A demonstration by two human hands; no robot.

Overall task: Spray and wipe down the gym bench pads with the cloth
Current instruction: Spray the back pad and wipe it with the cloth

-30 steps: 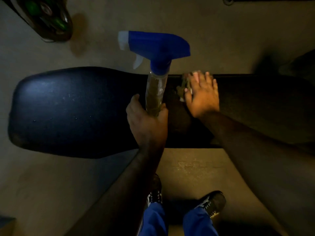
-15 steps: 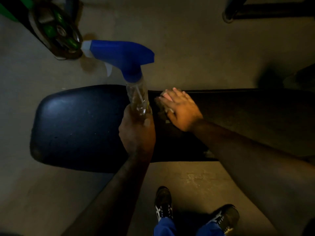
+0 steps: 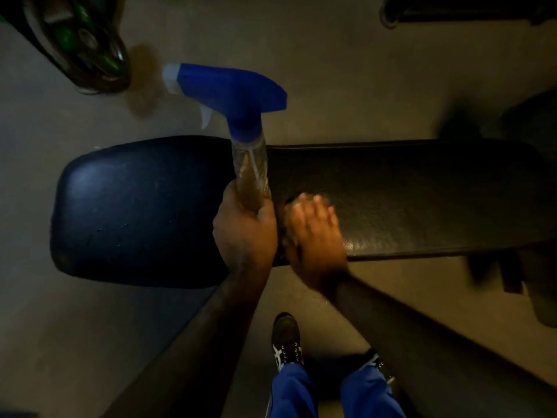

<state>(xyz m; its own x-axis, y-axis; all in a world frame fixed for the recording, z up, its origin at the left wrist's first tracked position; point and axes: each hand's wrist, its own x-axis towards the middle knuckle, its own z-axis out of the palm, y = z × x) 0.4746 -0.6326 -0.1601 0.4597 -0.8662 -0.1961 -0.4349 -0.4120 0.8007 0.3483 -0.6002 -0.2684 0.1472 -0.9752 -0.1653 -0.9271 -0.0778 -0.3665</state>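
We look down on a dim gym floor [image 3: 346,70], a dull grey-brown surface with a darker stain beside a stack of weight plates [image 3: 81,46] with green markings at the upper left. Across the middle runs the bench: a rounded dark seat pad [image 3: 135,212] on the left, with small droplets or specks catching the light, and a long black back pad [image 3: 422,194] on the right whose textured skin shines faintly near its near edge. A dark frame [image 3: 452,10] of other equipment sits at the top right.

Our left hand [image 3: 245,233] is wrapped around the lower body of the spray bottle [image 3: 251,173], which stands upright over the gap between the two pads, its blue trigger head [image 3: 229,95] pointing left. Our right hand [image 3: 315,236] lies flat, fingers spread, on the near left end of the back pad, pressing the cloth [image 3: 297,203], of which only a blurred pale edge peeks out by the fingertips. Black shoes [image 3: 286,342] and blue trousers [image 3: 331,393] stand below.
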